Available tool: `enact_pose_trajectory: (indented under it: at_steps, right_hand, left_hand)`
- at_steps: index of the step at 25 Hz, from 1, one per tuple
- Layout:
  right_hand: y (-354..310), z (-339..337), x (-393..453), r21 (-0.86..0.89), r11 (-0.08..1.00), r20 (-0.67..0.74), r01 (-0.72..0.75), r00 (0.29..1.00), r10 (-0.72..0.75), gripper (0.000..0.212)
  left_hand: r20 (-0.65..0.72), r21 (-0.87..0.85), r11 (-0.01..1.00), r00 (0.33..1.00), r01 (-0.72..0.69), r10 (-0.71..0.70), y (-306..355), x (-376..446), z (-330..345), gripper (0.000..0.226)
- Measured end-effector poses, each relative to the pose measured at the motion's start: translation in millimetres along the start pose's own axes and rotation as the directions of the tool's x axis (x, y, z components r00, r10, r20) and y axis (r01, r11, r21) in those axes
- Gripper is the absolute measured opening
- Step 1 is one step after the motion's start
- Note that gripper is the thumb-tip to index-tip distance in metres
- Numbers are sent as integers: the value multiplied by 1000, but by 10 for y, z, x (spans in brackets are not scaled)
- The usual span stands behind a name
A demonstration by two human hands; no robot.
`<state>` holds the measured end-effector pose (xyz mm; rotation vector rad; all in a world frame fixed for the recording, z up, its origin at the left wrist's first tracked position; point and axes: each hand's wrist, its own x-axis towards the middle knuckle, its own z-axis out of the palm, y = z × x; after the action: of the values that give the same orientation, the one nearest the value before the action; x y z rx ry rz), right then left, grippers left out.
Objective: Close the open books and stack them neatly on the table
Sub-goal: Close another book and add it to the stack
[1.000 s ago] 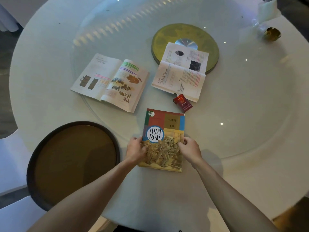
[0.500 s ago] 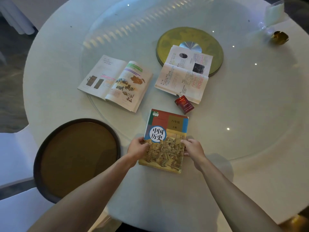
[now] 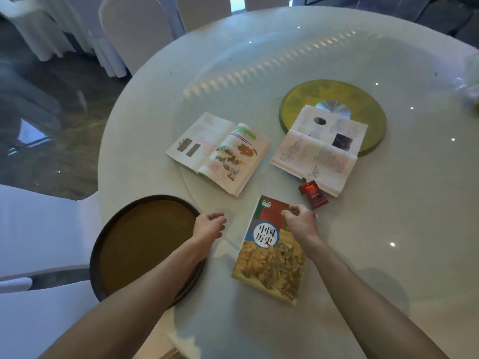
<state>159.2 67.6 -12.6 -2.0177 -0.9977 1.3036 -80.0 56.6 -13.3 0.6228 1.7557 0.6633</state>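
A closed history book (image 3: 270, 257) with a colourful cover lies flat on the white round table (image 3: 388, 255), near me. My right hand (image 3: 300, 224) hovers over its upper half, fingers loosely curled, holding nothing. My left hand (image 3: 208, 228) is off the book, to its left by the tray's rim, fingers loosely curled and empty. Farther out lie two open books: one with coloured pictures (image 3: 219, 151) at centre left, one with text and dark photos (image 3: 321, 151) at centre right, its far page resting on a yellow disc (image 3: 368, 104).
A red cigarette pack (image 3: 313, 194) sits between the closed book and the right open book. A dark round tray (image 3: 140, 244) lies at the table's near left edge. White covered chairs (image 3: 134, 29) stand around the table. A glass turntable (image 3: 259, 73) covers the middle.
Both hands have let go of the closed book. My left hand moved left toward the tray, my right hand moved up over the book's top. The camera view swung left.
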Motion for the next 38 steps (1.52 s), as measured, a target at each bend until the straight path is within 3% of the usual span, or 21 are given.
enact_pose_trajectory:
  at_steps: [4,7,12,15,20,24,30,34,36,38]
  right_hand:
    - [-316,433,361,123,988,182,-92,981,68,55]
    - [-514,750,606,265,949,225,-172,968,113,62]
    - [-705,1159,975,352,908,211,-226,965,158,44]
    - [-763,1270,1112,364,906,207,-216,967,148,25]
    - [-817,1391,1241,371,907,91,-198,980,177,42]
    - [-988,1394,1364,516,843,27,-149,987,157,41]
    - [-1530,1560,1774,358,933,-7,36,999,-36,45]
    - [-1740,1694,1980,133,982,77,137,986,-148,45]
    - [-1758,1778,2113,-60,976,106,209,974,-202,58]
    - [-1702,1854,2235,-353,883,136,311,950,-280,50]
  left_hand:
    - [-6,-253,965,998,61,-65,283,506,-232,30]
    - [59,-386,909,987,161,-150,472,854,-315,23]
    - [236,-410,880,960,239,-151,753,1335,-334,13]
    - [270,-455,843,947,287,-177,819,1492,-227,28]
    - [327,-559,726,911,400,-250,887,1563,-248,34]
    - [399,-664,587,884,463,-245,947,1485,-541,37]
    - [329,-744,541,920,392,-214,892,1668,-797,43]
    - [307,-732,559,921,390,-240,837,1859,-914,52]
    - [276,-693,612,925,381,-262,787,1940,-934,57]
    - [185,-636,689,936,346,-299,742,1986,-927,53]
